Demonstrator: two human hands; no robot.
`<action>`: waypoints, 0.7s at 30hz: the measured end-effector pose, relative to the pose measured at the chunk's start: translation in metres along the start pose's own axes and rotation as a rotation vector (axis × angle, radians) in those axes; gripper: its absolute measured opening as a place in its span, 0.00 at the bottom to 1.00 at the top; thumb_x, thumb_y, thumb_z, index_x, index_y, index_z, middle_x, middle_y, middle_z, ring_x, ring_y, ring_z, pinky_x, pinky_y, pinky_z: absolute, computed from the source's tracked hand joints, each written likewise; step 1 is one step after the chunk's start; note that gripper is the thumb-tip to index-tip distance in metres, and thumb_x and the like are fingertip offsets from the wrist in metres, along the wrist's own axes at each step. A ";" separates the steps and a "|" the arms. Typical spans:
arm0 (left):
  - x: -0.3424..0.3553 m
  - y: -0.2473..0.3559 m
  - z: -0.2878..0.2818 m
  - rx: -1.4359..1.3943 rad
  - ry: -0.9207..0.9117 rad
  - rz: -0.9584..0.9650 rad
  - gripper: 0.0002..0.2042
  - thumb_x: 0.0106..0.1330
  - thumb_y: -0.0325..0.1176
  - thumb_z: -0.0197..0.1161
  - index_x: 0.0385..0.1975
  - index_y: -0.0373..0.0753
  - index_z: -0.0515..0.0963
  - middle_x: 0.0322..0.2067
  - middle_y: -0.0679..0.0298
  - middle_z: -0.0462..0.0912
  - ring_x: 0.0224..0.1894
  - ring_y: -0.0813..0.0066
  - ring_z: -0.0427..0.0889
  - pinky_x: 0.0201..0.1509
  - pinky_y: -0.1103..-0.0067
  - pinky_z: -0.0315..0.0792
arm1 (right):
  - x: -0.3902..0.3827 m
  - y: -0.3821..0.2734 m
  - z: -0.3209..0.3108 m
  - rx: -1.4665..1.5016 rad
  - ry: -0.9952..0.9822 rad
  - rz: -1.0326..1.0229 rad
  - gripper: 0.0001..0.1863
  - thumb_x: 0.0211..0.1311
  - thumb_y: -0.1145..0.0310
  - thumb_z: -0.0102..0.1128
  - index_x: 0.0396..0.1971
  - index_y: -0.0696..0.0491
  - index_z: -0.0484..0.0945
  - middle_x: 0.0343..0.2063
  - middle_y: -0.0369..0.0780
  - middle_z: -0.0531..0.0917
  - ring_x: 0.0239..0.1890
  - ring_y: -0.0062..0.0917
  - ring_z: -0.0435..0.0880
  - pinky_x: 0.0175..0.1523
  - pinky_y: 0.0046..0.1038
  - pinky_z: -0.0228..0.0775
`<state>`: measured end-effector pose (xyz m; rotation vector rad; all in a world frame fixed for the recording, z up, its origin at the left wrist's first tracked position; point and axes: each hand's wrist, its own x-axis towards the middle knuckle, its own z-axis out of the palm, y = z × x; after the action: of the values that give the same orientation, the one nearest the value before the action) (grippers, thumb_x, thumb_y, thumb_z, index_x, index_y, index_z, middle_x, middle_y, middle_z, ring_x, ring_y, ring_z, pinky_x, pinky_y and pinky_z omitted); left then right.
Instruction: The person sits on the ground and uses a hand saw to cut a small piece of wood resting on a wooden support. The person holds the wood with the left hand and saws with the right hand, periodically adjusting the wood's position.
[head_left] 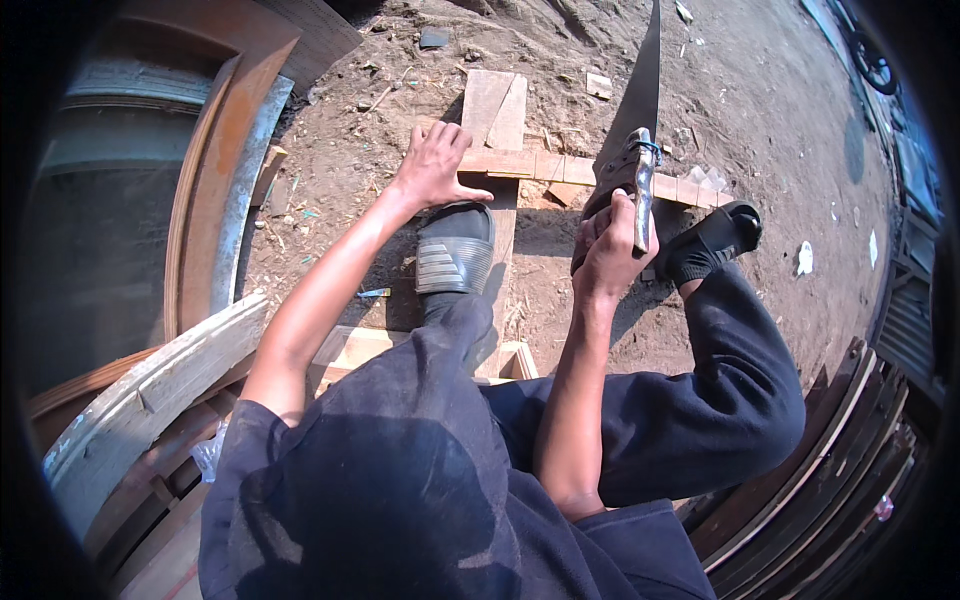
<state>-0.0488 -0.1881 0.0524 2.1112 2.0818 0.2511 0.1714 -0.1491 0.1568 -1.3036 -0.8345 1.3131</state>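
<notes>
My right hand [618, 250] is wrapped around the worn handle of a handsaw [637, 105]. The saw's long dark blade points away from me and crosses above a narrow wooden strip [560, 168]. That strip lies crosswise on a flat board [497, 105], with several lines marked across it. My left hand [430, 170] grips the strip's left end, fingers at the far side and thumb stretched along the near side. Just below it, my left foot in a black slide sandal [455, 250] is on the board. My right foot [712, 240] is beside the strip's right end.
Wooden frames with a dark panel [110, 220] lean at the left. A curved pale wood piece [150, 400] lies at lower left, near more timber. Long dark planks [810, 470] are stacked at lower right. Sandy ground [770, 130] with scraps and litter surrounds the board.
</notes>
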 end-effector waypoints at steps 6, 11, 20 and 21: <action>0.035 0.023 0.007 0.066 -0.186 -0.038 0.37 0.44 0.58 0.69 0.47 0.34 0.70 0.47 0.52 0.75 0.51 0.58 0.72 0.53 0.61 0.64 | 0.000 -0.001 0.003 0.095 0.009 0.076 0.10 0.58 0.74 0.51 0.17 0.55 0.67 0.11 0.31 0.68 0.10 0.11 0.61 0.14 0.17 0.50; 0.034 0.018 0.024 -0.023 -0.043 0.226 0.24 0.44 0.40 0.71 0.39 0.35 0.71 0.38 0.57 0.74 0.46 0.61 0.75 0.48 0.69 0.69 | 0.003 0.002 0.000 0.041 0.010 0.005 0.10 0.58 0.75 0.51 0.17 0.56 0.67 0.11 0.31 0.67 0.11 0.11 0.61 0.15 0.16 0.50; 0.006 0.042 0.042 0.040 0.245 0.158 0.24 0.36 0.38 0.72 0.36 0.42 0.71 0.32 0.61 0.70 0.39 0.64 0.73 0.42 0.70 0.66 | 0.004 0.001 -0.006 0.086 0.062 0.022 0.10 0.58 0.76 0.49 0.17 0.56 0.67 0.11 0.31 0.67 0.10 0.11 0.61 0.15 0.17 0.49; 0.006 0.042 0.043 0.026 0.270 0.160 0.24 0.36 0.38 0.72 0.35 0.41 0.71 0.32 0.61 0.70 0.39 0.64 0.72 0.42 0.71 0.66 | 0.005 0.002 -0.008 0.093 0.068 0.006 0.10 0.58 0.76 0.49 0.17 0.56 0.67 0.11 0.31 0.67 0.10 0.11 0.61 0.15 0.17 0.49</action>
<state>0.0020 -0.1823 0.0203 2.3784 2.0610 0.5622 0.1791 -0.1463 0.1526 -1.2716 -0.7149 1.2900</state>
